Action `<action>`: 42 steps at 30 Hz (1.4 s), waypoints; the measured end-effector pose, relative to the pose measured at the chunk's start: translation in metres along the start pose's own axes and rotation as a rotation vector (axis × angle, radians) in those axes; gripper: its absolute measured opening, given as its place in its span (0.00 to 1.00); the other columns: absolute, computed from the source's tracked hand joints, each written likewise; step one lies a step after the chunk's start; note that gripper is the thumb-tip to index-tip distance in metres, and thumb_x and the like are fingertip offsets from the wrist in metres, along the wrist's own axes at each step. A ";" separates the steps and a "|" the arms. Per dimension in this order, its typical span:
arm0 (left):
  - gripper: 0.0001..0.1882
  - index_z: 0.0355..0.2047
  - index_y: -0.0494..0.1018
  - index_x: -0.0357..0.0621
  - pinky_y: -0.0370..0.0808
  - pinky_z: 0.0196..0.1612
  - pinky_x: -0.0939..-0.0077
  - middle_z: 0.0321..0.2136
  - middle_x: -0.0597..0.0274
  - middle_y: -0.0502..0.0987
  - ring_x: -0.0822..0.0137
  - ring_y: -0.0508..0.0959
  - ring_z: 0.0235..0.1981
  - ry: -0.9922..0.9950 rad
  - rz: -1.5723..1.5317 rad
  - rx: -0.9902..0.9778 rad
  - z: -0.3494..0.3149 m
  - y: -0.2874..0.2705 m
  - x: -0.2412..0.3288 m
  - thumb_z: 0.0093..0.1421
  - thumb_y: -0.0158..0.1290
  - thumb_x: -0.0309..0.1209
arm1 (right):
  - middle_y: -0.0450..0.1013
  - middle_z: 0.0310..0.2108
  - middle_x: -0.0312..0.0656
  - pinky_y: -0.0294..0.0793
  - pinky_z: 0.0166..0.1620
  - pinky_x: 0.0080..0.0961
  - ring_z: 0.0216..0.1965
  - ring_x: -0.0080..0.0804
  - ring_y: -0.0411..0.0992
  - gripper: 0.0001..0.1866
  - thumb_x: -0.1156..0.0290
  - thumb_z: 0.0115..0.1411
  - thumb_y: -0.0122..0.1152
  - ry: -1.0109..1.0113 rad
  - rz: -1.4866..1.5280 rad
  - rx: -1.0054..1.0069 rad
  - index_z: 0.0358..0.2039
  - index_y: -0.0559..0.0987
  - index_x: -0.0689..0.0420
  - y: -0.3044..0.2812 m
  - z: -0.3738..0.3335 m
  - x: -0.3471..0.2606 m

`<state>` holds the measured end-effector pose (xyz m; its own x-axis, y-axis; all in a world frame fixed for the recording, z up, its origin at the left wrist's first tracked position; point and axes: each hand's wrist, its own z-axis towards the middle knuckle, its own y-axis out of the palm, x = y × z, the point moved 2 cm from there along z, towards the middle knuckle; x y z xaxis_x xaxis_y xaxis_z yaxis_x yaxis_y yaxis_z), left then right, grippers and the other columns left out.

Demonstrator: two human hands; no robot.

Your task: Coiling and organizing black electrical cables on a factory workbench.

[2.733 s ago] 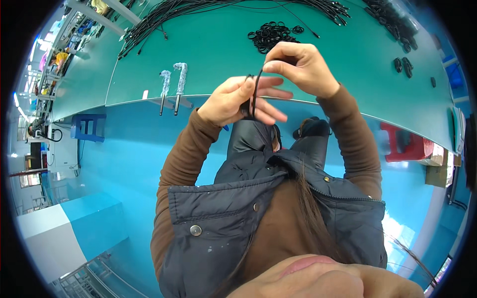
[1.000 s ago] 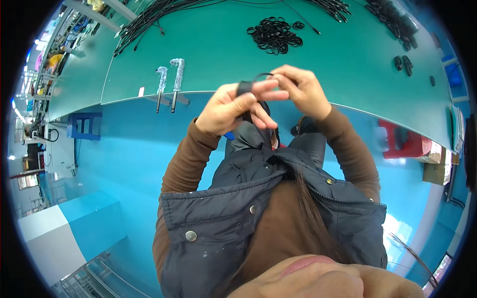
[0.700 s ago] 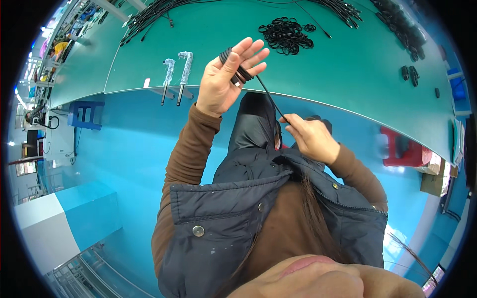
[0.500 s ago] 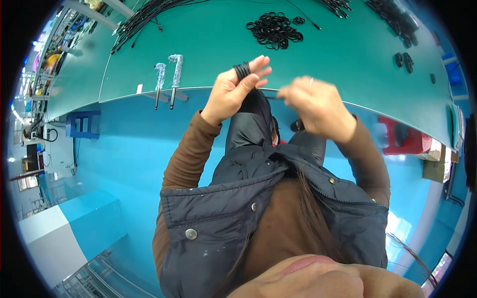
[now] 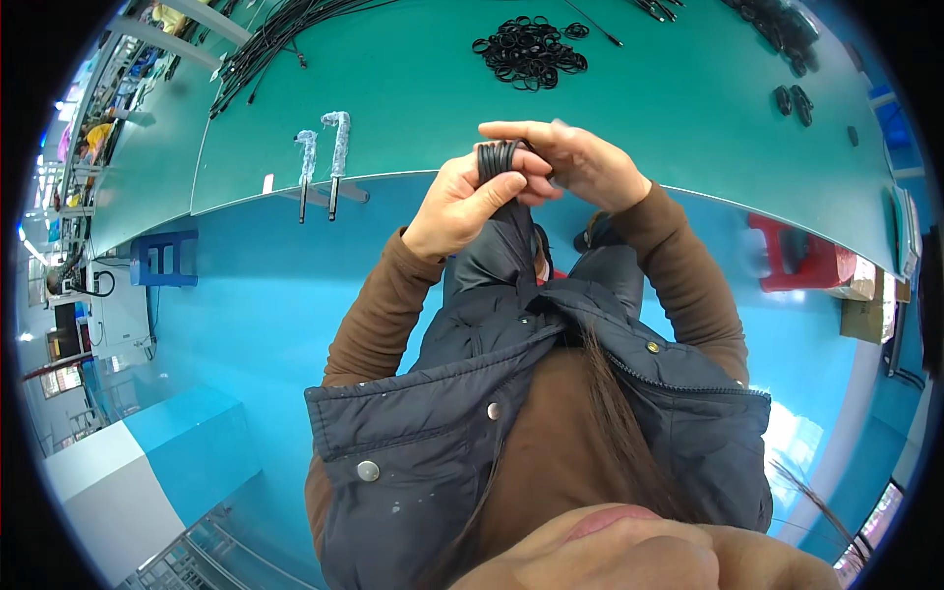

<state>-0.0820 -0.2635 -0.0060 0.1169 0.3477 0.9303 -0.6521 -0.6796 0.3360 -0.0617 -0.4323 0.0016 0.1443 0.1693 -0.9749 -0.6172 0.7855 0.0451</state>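
While your left hand is held up in front of you, a coil of thin black cable wraps its fingers, several turns side by side between knuckles and fingertips. Those fingers lie close together and slightly bent inside the loops; the thumb seems to press the near side of the coil. Your right hand meets the left fingertips, its forefinger stretched across above them. Its other fingers are partly hidden and blurred, so I cannot tell whether they pinch the cable's end.

The likeliest trouble is the turns sliding off your left fingertips, should the thumb lift or those fingers straighten and narrow. An end left loose by your right fingers could spring back and slacken the outer turns. Pulling too hard could cinch the loops around your left fingers, making the coil hard to draw off; uneven tension could make turns cross.

Below your fingers, black trousers could hide a dropped black end. Well beyond your fingertips, on the green table, sit a heap of black rings and, farther left, a bundle of loose black cables, apart from both hands.
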 end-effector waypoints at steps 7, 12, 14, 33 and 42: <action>0.17 0.52 0.68 0.31 0.75 0.45 0.77 0.44 0.46 0.76 0.61 0.78 0.42 0.030 0.071 -0.013 0.008 0.009 -0.005 0.65 0.45 0.24 | 0.67 0.53 0.53 0.70 0.44 0.18 0.42 0.32 0.70 0.36 0.44 0.66 0.35 0.192 0.690 0.056 0.60 0.64 0.64 0.015 0.001 0.007; 0.16 0.52 0.68 0.32 0.76 0.44 0.78 0.41 0.49 0.76 0.62 0.78 0.40 0.031 -0.021 0.008 0.008 0.013 0.001 0.65 0.45 0.23 | 0.66 0.54 0.56 0.72 0.44 0.20 0.42 0.32 0.71 0.37 0.44 0.64 0.40 0.100 0.898 -0.072 0.60 0.64 0.64 0.010 -0.002 0.016; 0.16 0.52 0.68 0.32 0.76 0.44 0.78 0.40 0.50 0.77 0.63 0.79 0.39 0.032 -0.053 0.020 0.008 0.012 0.000 0.65 0.45 0.23 | 0.66 0.53 0.57 0.72 0.44 0.20 0.42 0.32 0.71 0.37 0.44 0.63 0.42 0.065 0.961 -0.124 0.60 0.64 0.64 0.010 -0.002 0.017; 0.16 0.51 0.70 0.34 0.72 0.48 0.81 0.41 0.55 0.76 0.70 0.74 0.44 0.095 0.113 0.111 0.015 0.004 -0.021 0.62 0.49 0.20 | 0.75 0.35 0.43 0.74 0.41 0.18 0.36 0.26 0.73 0.14 0.71 0.56 0.63 0.220 0.469 0.266 0.42 0.76 0.62 0.013 0.001 0.031; 0.14 0.49 0.69 0.35 0.74 0.45 0.77 0.49 0.49 0.68 0.66 0.72 0.44 0.122 0.645 0.369 -0.002 0.009 -0.006 0.63 0.48 0.22 | 0.75 0.39 0.46 0.74 0.41 0.17 0.37 0.27 0.73 0.11 0.71 0.59 0.60 0.095 0.417 0.384 0.41 0.75 0.60 0.003 0.002 0.023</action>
<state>-0.0899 -0.2705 -0.0085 -0.3016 -0.1384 0.9434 -0.2672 -0.9375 -0.2229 -0.0582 -0.4251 -0.0198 -0.1321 0.4711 -0.8722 -0.2790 0.8266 0.4887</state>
